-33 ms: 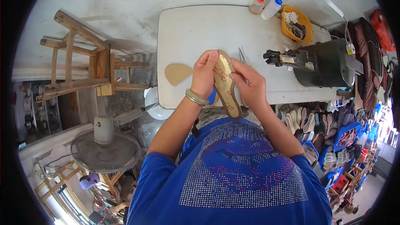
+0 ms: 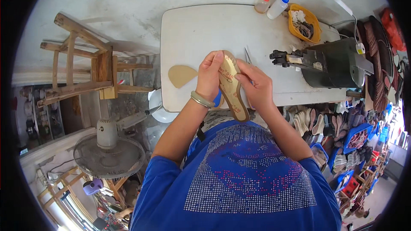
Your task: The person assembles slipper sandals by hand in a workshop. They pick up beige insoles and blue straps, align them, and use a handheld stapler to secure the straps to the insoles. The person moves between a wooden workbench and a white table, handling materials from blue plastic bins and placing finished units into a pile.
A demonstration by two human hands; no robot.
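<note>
A tan shoe insole (image 2: 231,89) with a brown edge and red print is held up between my two hands, in front of my chest and over the table's near edge. My left hand (image 2: 209,72) grips its left side near the upper end, the thumb on top. On the other side, my right hand (image 2: 256,84) pinches the edge with thumb and forefinger. A rounded tan piece (image 2: 182,76) lies flat on the white table (image 2: 205,28), left of my left hand. Scissors (image 2: 248,54) rest behind my right hand, their handles partly hidden. Something blue (image 2: 218,99) shows beneath the insole.
A dark green machine (image 2: 332,66) occupies the table's right side. Behind it stand a yellow basket (image 2: 317,28) and two squeeze bottles (image 2: 277,8). To the left are a wooden stool (image 2: 102,68) and a fan (image 2: 108,154). Many shoe soles (image 2: 317,125) are stacked at the right.
</note>
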